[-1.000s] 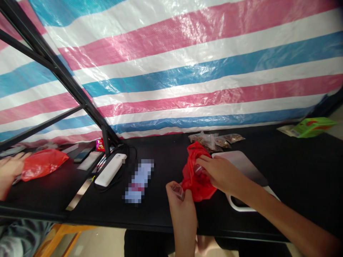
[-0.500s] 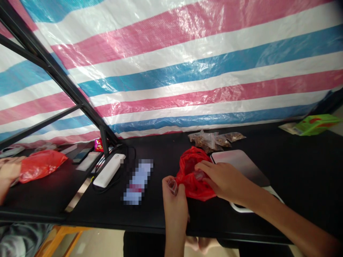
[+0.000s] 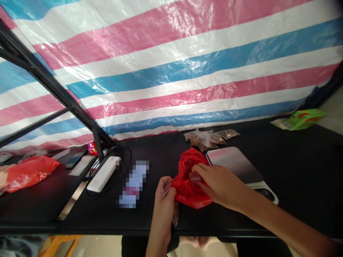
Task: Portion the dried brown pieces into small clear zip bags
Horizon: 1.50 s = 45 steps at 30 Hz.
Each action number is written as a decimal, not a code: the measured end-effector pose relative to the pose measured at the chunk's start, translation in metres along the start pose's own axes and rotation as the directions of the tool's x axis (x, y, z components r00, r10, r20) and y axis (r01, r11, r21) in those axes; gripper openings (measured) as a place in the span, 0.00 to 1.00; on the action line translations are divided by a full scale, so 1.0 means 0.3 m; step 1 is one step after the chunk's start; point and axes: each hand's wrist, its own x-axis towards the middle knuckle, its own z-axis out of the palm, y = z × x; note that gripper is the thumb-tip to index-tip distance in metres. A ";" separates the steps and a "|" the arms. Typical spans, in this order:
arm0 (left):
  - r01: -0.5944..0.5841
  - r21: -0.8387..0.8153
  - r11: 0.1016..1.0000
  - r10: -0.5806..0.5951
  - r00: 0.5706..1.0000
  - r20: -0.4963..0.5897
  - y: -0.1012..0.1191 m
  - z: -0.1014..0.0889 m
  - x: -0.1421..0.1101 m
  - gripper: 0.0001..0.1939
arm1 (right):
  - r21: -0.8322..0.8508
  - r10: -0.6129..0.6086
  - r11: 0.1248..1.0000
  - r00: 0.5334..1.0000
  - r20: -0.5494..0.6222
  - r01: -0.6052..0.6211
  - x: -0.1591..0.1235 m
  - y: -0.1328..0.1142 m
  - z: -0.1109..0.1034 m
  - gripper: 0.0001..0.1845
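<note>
A crumpled red plastic bag [image 3: 193, 201] lies mouth-up on the black table in front of me. My left hand [image 3: 163, 207] is closed at its left side around a small clear zip bag [image 3: 175, 214], whose brown contents hang below the fingers. Whether those fingers also pinch the red bag's edge I cannot tell. Into the red bag's mouth reaches my right hand [image 3: 219, 180], fingers bent on a clear plastic bag [image 3: 195, 177] partly hidden by the red folds. Just behind, a white kitchen scale [image 3: 235, 160] sits under my right forearm.
Several clear bags of brown pieces [image 3: 205, 139] lie at the back. A green packet [image 3: 304, 119] is far right. To the left are a pixelated phone-like slab [image 3: 134, 184], a white power strip [image 3: 104, 174] with cables, a black frame post [image 3: 98, 142] and another person's red bag [image 3: 32, 173].
The view has shifted slightly. My left hand has tilted, so the small bag's lower part now shows beneath it. My right hand stays inside the red bag.
</note>
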 end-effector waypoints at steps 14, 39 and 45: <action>-0.083 0.034 0.996 0.081 0.995 0.059 -0.011 0.042 0.046 0.07 | -0.012 0.004 1.000 1.000 -0.023 -0.005 0.027 -0.018 -0.010 0.11; -0.408 0.372 0.834 0.375 0.913 0.160 0.023 0.058 -0.017 0.09 | 0.115 -0.275 0.933 0.881 -0.385 0.342 -0.003 -0.093 -0.147 0.23; -0.383 0.268 0.884 0.348 0.922 0.168 0.011 0.083 -0.028 0.08 | 0.064 -0.304 0.932 0.862 -0.405 0.358 -0.004 -0.091 -0.149 0.21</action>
